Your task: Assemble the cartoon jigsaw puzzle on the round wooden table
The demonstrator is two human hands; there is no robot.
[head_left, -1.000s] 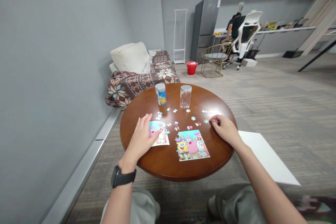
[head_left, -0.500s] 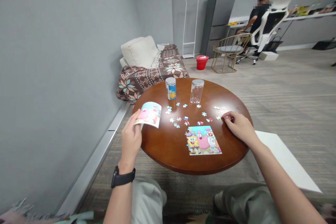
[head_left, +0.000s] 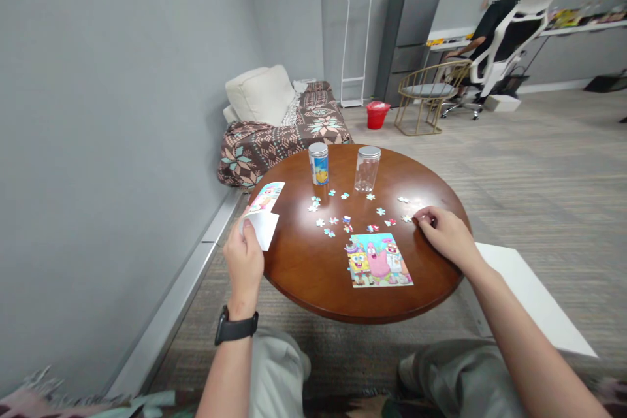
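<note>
In my left hand [head_left: 245,255] is a picture sheet [head_left: 267,199] with cartoon figures, gripped at the table's left edge. The sheet is bent over, so part of its white back faces me. My right hand [head_left: 445,232] rests on the right side of the table, fingers curled inward; what they hold, if anything, is hidden. Just left of its fingertips lies a puzzle piece [head_left: 406,218]. A partly assembled jigsaw puzzle [head_left: 379,261] of cartoon figures lies flat near the front, its left edge uneven. Several loose puzzle pieces [head_left: 330,232] are scattered behind it.
On the round brown table [head_left: 313,281] stand a labelled jar [head_left: 319,166] and a clear jar [head_left: 366,173], both with silver lids. A white board [head_left: 533,300] is low at right. Beyond are a covered sofa [head_left: 294,134], a red bucket [head_left: 377,116] and a seated person [head_left: 494,19].
The picture sheet in my left hand has tilted and folded over, showing its white back, and moved slightly left. My right hand stays in place. The seated person has shifted to the right.
</note>
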